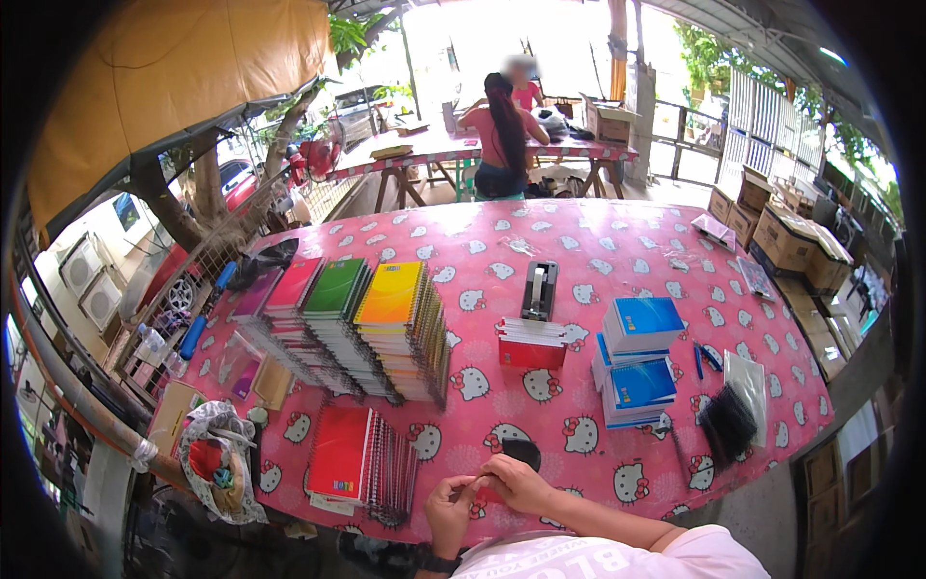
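Note:
My left hand (448,510) and my right hand (521,485) meet at the table's near edge, fingers pinched together. Whatever they hold between the fingertips is too small to make out. Just beyond my right hand lies a dark rounded object (522,452). To the left of my left hand, red spiral notebooks (340,452) form a stack with the coils facing right. Farther off, a small red-covered stack of white-edged pads (531,355) sits in front of a black tape dispenser (538,291). Blue-covered notebooks (640,384) are piled to the right.
Tall stacks of yellow (391,293), green (336,286) and pink (293,283) spiral notebooks stand at left. A patterned cloth bag (220,473) is at the left edge. Black coils (727,425) lie on clear plastic at right, near blue pens (698,361). Two people sit at a far table (386,162).

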The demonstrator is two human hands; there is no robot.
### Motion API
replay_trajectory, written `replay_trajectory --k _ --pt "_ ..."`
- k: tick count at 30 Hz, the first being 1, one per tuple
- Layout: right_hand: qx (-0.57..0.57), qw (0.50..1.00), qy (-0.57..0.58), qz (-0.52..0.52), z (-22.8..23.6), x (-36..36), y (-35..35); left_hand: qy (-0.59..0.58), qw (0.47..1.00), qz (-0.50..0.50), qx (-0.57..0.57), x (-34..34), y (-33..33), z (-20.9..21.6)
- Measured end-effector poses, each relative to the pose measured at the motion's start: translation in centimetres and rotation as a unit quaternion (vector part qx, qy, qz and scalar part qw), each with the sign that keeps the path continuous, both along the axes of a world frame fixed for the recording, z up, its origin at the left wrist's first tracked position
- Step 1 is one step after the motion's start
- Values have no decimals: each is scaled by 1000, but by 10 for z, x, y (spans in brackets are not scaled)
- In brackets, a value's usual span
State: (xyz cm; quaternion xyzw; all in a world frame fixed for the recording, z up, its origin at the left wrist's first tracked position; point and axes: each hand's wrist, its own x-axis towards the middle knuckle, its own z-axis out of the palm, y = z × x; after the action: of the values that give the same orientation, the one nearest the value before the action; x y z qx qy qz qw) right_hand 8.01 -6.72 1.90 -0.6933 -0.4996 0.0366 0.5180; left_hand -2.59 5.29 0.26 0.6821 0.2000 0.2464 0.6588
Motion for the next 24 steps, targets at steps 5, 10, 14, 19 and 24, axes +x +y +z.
replay_trajectory --k 5,10,14,19,24 --pt "13 1000 -10 12 -3 0 1 -6 1000 2 -18 0 -5 9" --pt "-15 1000 20 9 7 -1 0 -67 997 27 -3 0 -12 9" --pt "-5 998 67 21 14 -4 7 -131 991 38 -3 -1 -10 8" --pt "7 999 42 -17 9 1 -2 -65 993 38 91 7 -12 6" --pt "-40 995 74 52 30 0 9 -17 968 78 239 -13 0 27"
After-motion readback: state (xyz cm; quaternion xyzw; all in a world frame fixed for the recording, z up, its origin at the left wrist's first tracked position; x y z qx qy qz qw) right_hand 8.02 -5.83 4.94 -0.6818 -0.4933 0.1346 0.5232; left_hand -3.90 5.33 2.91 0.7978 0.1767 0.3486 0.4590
